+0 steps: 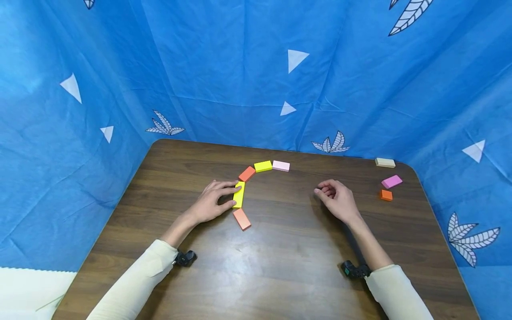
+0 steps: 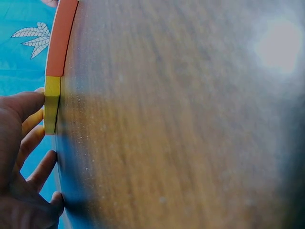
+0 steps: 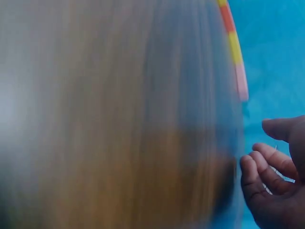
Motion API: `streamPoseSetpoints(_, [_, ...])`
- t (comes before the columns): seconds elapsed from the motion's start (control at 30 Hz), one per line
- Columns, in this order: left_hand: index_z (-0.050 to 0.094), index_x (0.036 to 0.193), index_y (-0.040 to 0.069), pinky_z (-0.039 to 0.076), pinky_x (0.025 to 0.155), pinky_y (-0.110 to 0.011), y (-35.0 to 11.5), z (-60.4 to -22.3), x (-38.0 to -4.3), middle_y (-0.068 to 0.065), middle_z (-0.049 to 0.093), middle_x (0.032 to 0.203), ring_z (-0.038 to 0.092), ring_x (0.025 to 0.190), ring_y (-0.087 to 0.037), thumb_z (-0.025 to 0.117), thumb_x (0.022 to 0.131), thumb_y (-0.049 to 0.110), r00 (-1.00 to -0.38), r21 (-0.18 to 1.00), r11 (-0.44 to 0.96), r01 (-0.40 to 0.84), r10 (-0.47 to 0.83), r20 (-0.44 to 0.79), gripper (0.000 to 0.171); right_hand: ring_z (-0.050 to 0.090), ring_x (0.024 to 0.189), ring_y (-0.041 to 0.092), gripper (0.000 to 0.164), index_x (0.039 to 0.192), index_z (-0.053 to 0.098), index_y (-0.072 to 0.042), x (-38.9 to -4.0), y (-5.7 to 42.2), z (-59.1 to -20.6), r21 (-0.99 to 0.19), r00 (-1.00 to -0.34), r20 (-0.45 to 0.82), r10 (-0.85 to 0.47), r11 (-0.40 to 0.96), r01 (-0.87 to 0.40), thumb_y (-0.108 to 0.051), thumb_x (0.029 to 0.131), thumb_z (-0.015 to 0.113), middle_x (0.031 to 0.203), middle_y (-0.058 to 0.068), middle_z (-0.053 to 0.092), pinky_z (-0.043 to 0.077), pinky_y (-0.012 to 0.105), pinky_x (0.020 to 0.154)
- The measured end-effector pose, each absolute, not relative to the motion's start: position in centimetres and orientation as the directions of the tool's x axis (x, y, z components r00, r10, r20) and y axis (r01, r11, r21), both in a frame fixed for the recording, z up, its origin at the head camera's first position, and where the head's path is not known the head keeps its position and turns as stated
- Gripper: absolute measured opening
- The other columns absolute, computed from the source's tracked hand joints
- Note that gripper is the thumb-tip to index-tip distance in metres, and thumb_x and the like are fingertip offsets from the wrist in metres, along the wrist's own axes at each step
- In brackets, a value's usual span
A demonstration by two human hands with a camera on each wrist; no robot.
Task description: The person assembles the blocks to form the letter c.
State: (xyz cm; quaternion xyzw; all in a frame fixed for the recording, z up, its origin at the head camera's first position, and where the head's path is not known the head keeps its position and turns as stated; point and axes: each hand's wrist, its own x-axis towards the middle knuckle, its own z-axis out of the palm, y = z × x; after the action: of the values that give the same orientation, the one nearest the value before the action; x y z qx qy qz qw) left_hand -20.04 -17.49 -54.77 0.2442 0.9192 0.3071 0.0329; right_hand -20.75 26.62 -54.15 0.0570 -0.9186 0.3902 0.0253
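My left hand (image 1: 212, 202) holds a yellow block (image 1: 239, 194) on the table, its thumb by the near end and the fingertips towards the far end. In the left wrist view the same yellow block (image 2: 51, 107) meets the end of a salmon block (image 2: 62, 40). That salmon block (image 1: 242, 219) lies angled at the near end of the curved row. Past the yellow block come an orange-red block (image 1: 247, 174), a second yellow block (image 1: 262, 166) and a pale pink block (image 1: 281, 166). Over the table's right half, my right hand (image 1: 339, 201) holds nothing, fingers loosely curled.
On the right of the brown wooden table (image 1: 288, 249) lie a cream block (image 1: 385, 162), a purple-pink block (image 1: 392, 182) and a small orange block (image 1: 386, 195). A blue patterned cloth (image 1: 240, 80) hangs along the back and sides.
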Motion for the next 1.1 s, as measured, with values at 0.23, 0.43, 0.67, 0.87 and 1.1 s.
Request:
streamPoseSetpoints(0.23, [0.063,0.153,0.019,0.015,0.138,-0.064,-17.5,-54.6,-19.9,-0.002,0.053,0.166,0.045,0.154,-0.034,0.073,0.104,0.03,-0.884,0.579,0.699,0.42,0.46,0.086,0.051,0.058,0.092,0.017,0.029,0.119,0.073,-0.005,-22.1,30.6,-54.9,-0.696,-0.98,0.19,0.065,0.713,-0.088,-0.03,0.105,0.072,0.108,0.014,0.068,0.043,0.007,0.071])
streamPoseSetpoints(0.43, [0.064,0.153,0.017,0.016,0.136,-0.067,-17.4,-54.3,-19.8,-0.004,0.054,0.166,0.047,0.153,-0.037,0.075,0.103,0.029,-0.877,0.58,0.687,0.438,0.469,0.107,0.052,0.06,0.097,0.023,0.03,0.122,0.072,-0.001,-23.1,33.3,-54.6,-0.67,-0.961,0.238,0.142,0.741,-0.056,-0.024,0.103,0.072,0.112,0.019,0.069,0.04,0.006,0.071])
streamPoseSetpoints(0.67, [0.062,0.154,0.019,0.014,0.138,-0.063,-17.4,-54.5,-20.0,-0.002,0.052,0.167,0.044,0.157,-0.034,0.073,0.104,0.03,-0.88,0.574,0.7,0.426,0.468,0.083,0.052,0.061,0.109,0.04,0.03,0.122,0.071,0.005,-24.4,36.7,-55.0,-0.634,-0.945,0.279,0.172,0.772,-0.046,-0.018,0.102,0.071,0.116,0.027,0.069,0.044,0.04,0.091])
streamPoseSetpoints(0.87, [0.062,0.154,0.02,0.013,0.139,-0.062,-17.4,-54.6,-19.9,-0.001,0.051,0.168,0.044,0.158,-0.033,0.073,0.105,0.031,-0.88,0.571,0.702,0.425,0.469,0.078,0.052,0.056,0.118,0.044,0.031,0.125,0.069,0.006,-25.6,39.4,-55.6,-0.643,-0.922,0.281,0.268,0.765,0.026,-0.017,0.105,0.066,0.121,0.03,0.067,0.034,0.059,0.112])
streamPoseSetpoints(1.1, [0.063,0.154,0.021,0.014,0.138,-0.063,-17.4,-54.9,-20.1,-0.001,0.052,0.167,0.045,0.158,-0.031,0.073,0.104,0.031,-0.878,0.561,0.705,0.433,0.47,0.087,0.052,0.05,0.129,0.048,0.035,0.13,0.067,0.006,-26.4,41.2,-55.1,-0.651,-0.899,0.261,0.352,0.752,0.106,-0.02,0.107,0.062,0.131,0.032,0.061,0.029,0.06,0.115])
